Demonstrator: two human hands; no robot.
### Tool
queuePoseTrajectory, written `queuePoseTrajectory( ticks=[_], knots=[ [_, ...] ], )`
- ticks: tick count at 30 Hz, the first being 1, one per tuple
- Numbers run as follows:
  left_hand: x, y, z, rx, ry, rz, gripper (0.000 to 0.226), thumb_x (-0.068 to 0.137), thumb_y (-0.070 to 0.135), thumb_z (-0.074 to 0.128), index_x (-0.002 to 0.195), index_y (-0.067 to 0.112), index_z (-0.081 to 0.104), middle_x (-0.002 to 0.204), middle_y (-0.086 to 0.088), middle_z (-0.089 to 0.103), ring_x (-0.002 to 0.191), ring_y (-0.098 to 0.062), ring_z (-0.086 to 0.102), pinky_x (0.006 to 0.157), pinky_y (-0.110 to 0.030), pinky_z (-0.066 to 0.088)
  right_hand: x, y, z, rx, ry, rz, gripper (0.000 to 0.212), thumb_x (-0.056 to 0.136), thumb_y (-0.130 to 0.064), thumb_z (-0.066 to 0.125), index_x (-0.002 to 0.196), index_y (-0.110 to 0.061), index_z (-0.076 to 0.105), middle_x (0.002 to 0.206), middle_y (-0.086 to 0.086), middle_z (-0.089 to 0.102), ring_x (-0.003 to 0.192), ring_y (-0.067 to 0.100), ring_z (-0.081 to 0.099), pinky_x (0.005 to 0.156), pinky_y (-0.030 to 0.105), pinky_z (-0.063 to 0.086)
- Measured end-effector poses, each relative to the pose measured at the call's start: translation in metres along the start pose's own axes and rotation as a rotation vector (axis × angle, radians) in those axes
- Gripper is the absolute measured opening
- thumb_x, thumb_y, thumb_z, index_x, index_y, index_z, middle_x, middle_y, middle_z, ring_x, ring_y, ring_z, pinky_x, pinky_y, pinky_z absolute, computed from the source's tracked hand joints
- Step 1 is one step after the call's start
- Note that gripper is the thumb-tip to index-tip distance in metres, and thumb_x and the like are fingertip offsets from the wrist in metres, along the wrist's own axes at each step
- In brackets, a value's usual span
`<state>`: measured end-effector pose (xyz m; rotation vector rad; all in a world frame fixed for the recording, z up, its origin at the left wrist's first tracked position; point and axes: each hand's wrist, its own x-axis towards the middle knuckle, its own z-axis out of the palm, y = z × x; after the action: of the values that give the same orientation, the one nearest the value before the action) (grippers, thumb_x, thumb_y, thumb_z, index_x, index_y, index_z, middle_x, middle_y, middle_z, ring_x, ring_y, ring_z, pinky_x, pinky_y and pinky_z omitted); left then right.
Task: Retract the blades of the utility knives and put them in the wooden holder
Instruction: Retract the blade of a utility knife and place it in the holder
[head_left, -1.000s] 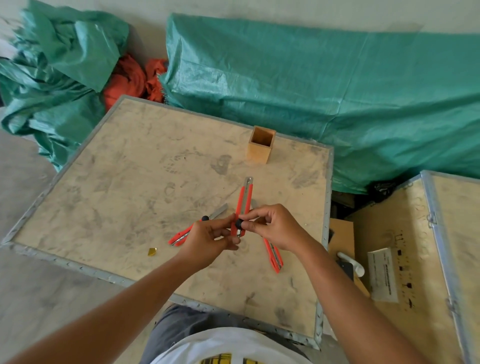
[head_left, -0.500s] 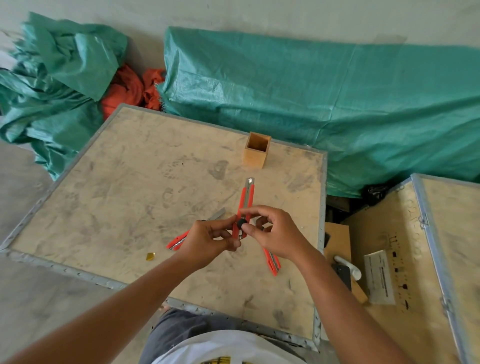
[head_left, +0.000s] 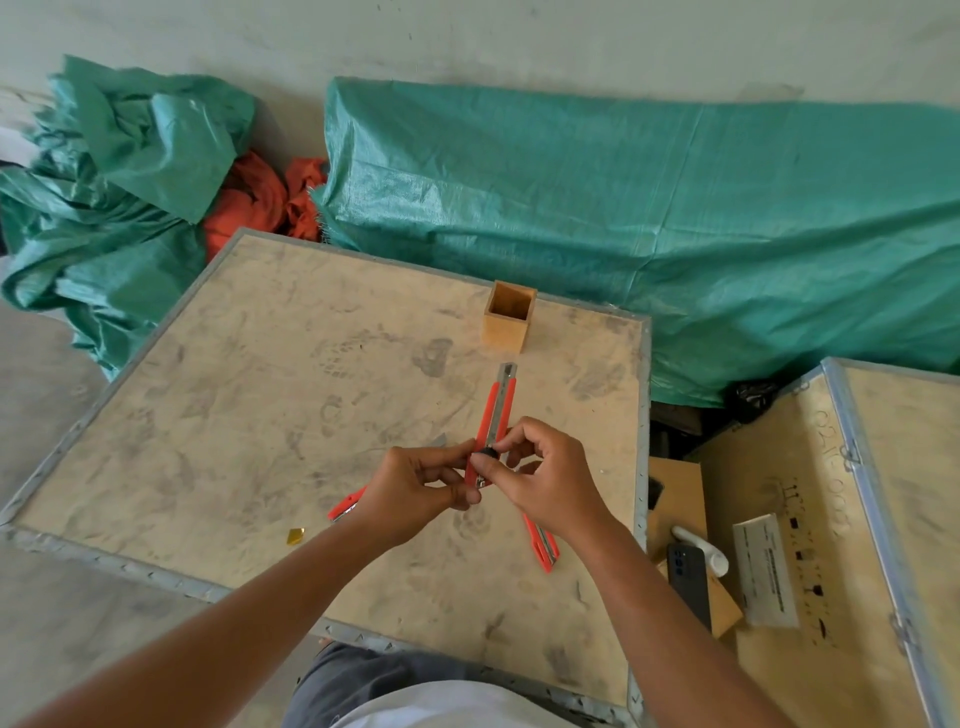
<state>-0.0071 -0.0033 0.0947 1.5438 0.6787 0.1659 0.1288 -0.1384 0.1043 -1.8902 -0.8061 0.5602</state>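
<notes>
Orange-handled utility knife (head_left: 496, 415) is what I have pinched between both hands above the table (head_left: 218, 415), its metal tip pointing away from me toward the wooden holder (head_left: 508, 318). My left hand (head_left: 415, 493) grips the near end of the knife with thumb and fingers closed on it. My right hand (head_left: 550, 478) is closed on it too, fingertips on the black knob (head_left: 487, 456) partway along the handle. I cannot tell how far the blade stands out of the tip. A second orange knife (head_left: 541, 543) lies flat on the table under my right wrist, and a third knife (head_left: 345, 510) shows only its orange end beside my left hand. The holder stands upright near the far edge, well apart from my hands. A small yellow scrap (head_left: 296, 535) lies near the table's front edge.
</notes>
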Motion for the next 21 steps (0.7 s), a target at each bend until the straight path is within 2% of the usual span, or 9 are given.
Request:
queuePoseTrajectory(
  ticks=[2, 5, 9, 13, 17, 19, 21],
  knots=[
    [0.008, 0.003, 0.002, 0.021, -0.024, 0.004, 0.056, 0.069, -0.008, 0.082, 0.118, 0.018, 0.072, 0.089, -0.004, 0.080, 0.073, -0.011, 0.070, 0.079, -0.033, 0.062, 0.007, 0.002, -0.004, 0.026, 0.030, 0.022, 0.021, 0.084, -0.035, 0.080, 0.082, -0.018, 0.069, 0.079, -0.010, 0.071, 0.077, 0.008, 0.069, 0.065, 0.022, 0.057],
    [0.023, 0.009, 0.004, 0.057, -0.059, -0.012, 0.058, 0.068, -0.006, 0.084, 0.114, 0.027, 0.072, 0.088, 0.003, 0.080, 0.073, -0.008, 0.070, 0.076, -0.023, 0.059, 0.030, 0.009, -0.016, 0.080, 0.049, 0.057, 0.006, 0.092, -0.027, 0.072, 0.095, -0.021, 0.074, 0.091, -0.009, 0.075, 0.089, 0.008, 0.072, 0.078, 0.029, 0.063],
    [0.068, 0.025, 0.001, 0.123, -0.070, 0.004, 0.057, 0.071, -0.001, 0.084, 0.121, 0.022, 0.070, 0.098, 0.003, 0.079, 0.076, -0.010, 0.074, 0.078, -0.027, 0.061, 0.082, 0.018, -0.034, 0.072, 0.064, 0.085, 0.018, 0.091, -0.015, 0.073, 0.107, -0.022, 0.076, 0.101, -0.006, 0.076, 0.094, 0.011, 0.074, 0.078, 0.037, 0.066],
    [0.134, 0.044, -0.003, 0.219, -0.061, 0.040, 0.054, 0.077, 0.000, 0.080, 0.126, 0.019, 0.067, 0.108, 0.001, 0.077, 0.085, -0.014, 0.075, 0.079, -0.033, 0.063, 0.148, 0.022, -0.049, 0.069, 0.149, 0.064, 0.024, 0.088, -0.007, 0.075, 0.106, -0.022, 0.077, 0.101, 0.001, 0.077, 0.093, 0.018, 0.075, 0.077, 0.044, 0.066],
    [0.207, 0.054, -0.006, 0.326, -0.007, 0.075, 0.044, 0.079, 0.004, 0.079, 0.119, 0.021, 0.071, 0.110, 0.001, 0.076, 0.088, -0.019, 0.075, 0.084, -0.040, 0.062, 0.210, 0.031, -0.054, -0.005, 0.235, 0.030, 0.024, 0.085, -0.009, 0.078, 0.105, -0.022, 0.079, 0.100, 0.002, 0.079, 0.090, 0.019, 0.076, 0.082, 0.047, 0.064],
    [0.239, 0.055, -0.008, 0.416, 0.052, 0.088, 0.045, 0.078, 0.010, 0.081, 0.121, 0.018, 0.071, 0.118, 0.000, 0.073, 0.097, -0.018, 0.071, 0.092, -0.036, 0.056, 0.234, 0.037, -0.053, -0.031, 0.286, 0.022, 0.024, 0.084, -0.007, 0.078, 0.104, -0.020, 0.080, 0.100, 0.003, 0.080, 0.086, 0.018, 0.076, 0.082, 0.046, 0.063],
    [0.267, 0.053, -0.010, 0.536, 0.109, 0.087, 0.054, 0.080, 0.017, 0.081, 0.131, 0.016, 0.063, 0.133, -0.004, 0.065, 0.113, -0.021, 0.064, 0.097, -0.032, 0.050, 0.254, 0.043, -0.051, -0.075, 0.343, 0.035, 0.025, 0.085, -0.006, 0.078, 0.108, -0.017, 0.080, 0.104, 0.004, 0.080, 0.085, 0.016, 0.075, 0.085, 0.037, 0.063]
  ],
)
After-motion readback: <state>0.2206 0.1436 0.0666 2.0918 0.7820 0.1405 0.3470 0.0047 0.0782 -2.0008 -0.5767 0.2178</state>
